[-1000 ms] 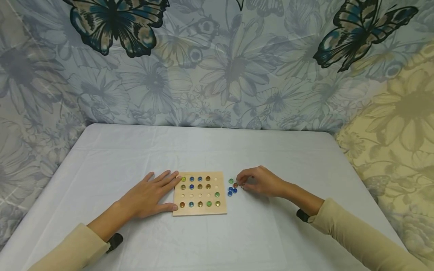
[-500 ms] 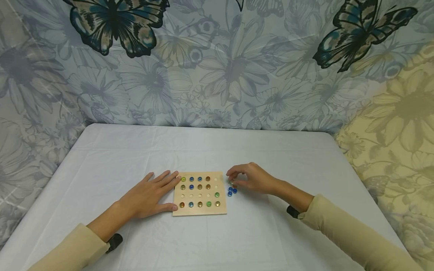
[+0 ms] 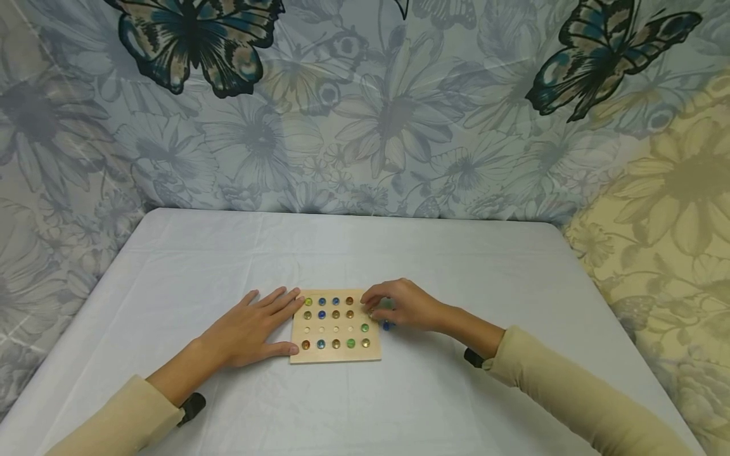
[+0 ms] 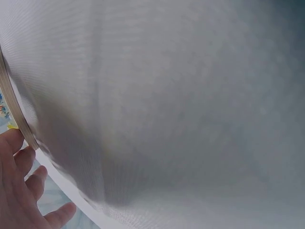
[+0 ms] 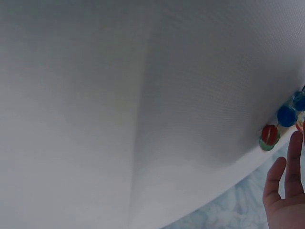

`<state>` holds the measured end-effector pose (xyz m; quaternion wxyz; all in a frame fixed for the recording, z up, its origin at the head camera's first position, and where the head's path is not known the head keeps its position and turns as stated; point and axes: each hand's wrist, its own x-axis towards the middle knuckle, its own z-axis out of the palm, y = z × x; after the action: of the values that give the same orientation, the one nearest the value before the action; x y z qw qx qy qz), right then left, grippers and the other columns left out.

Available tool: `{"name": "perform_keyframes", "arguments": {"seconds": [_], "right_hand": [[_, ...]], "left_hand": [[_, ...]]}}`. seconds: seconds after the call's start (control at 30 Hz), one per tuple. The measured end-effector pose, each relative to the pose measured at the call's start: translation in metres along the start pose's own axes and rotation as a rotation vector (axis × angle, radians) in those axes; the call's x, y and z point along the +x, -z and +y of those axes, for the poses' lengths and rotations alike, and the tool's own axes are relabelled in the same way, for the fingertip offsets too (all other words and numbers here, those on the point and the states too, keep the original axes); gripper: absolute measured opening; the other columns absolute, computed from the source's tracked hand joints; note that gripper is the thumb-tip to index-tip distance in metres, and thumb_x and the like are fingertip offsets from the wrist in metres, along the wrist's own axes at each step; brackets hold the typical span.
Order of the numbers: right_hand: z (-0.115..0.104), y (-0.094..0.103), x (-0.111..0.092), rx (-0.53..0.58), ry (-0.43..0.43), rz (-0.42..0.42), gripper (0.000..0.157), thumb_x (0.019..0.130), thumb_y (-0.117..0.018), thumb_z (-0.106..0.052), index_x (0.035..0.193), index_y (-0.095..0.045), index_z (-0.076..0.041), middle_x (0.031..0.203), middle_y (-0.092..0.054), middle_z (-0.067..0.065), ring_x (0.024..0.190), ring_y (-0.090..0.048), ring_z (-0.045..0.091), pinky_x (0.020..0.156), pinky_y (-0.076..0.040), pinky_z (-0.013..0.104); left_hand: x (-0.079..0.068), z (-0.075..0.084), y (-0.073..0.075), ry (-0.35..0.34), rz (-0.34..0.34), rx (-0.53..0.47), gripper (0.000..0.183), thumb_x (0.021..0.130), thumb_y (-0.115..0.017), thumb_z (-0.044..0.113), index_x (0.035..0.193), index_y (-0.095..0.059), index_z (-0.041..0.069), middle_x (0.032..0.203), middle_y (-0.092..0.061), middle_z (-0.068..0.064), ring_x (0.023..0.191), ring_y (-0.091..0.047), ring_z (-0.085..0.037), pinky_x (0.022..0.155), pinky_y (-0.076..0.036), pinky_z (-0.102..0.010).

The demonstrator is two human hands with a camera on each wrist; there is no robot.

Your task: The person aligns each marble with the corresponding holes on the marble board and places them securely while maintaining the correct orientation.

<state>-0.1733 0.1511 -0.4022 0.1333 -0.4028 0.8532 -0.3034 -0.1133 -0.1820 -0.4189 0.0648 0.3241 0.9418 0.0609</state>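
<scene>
A pale wooden board [image 3: 336, 353] with rows of round hollows lies on the table, many of them filled with coloured glass marbles. Along its left edge rests my left hand [image 3: 251, 332], fingers spread, thumb at the near corner; the left wrist view shows fingertips at the board's edge [image 4: 18, 114]. Over the board's right side, my right hand [image 3: 410, 307] pinches a pale marble [image 3: 371, 313], partly covered by the fingertips, near the second row's right end. Beside the board lie loose marbles, mostly hidden by that hand; the right wrist view shows a red marble [image 5: 269, 135] and a blue one [image 5: 287, 116].
A white cloth covers the table [image 3: 228, 253]. Behind it hangs fabric [image 3: 393, 126] printed with flowers and butterflies. Hollows in the board's third row, left of the green marble [image 3: 364, 327], hold nothing.
My right hand has moved left from the loose marbles to above the board's right edge, carrying the pinched marble. The left hand and the board stay in place.
</scene>
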Motion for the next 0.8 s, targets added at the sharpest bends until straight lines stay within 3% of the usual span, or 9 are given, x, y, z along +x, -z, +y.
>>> {"name": "perform_keyframes", "arguments": {"seconds": [0.53,0.8], "right_hand": [[-0.0082,-0.0066,0.0099,-0.034,-0.010,-0.016,0.025,0.089,-0.076,-0.008,0.114,-0.072,-0.009,0.103,-0.074,-0.006,0.096,-0.066,0.005,0.088,-0.053,0.031],[-0.0072,-0.0004,0.0090,-0.019,-0.014,-0.010,0.028,0.089,-0.075,-0.008,0.116,-0.071,-0.007,0.104,-0.074,-0.005,0.098,-0.067,0.006,0.089,-0.054,0.033]], "left_hand": [[0.0005,0.0001,0.0002,0.003,-0.008,-0.006,0.087,0.092,-0.043,0.073,0.157,-0.034,0.015,0.161,-0.031,-0.006,0.148,-0.027,-0.031,0.111,-0.027,-0.065],[0.0002,-0.0010,-0.0003,0.003,-0.008,-0.006,0.088,0.092,-0.042,0.074,0.157,-0.033,0.015,0.162,-0.030,-0.005,0.148,-0.027,-0.031,0.111,-0.026,-0.065]]}}
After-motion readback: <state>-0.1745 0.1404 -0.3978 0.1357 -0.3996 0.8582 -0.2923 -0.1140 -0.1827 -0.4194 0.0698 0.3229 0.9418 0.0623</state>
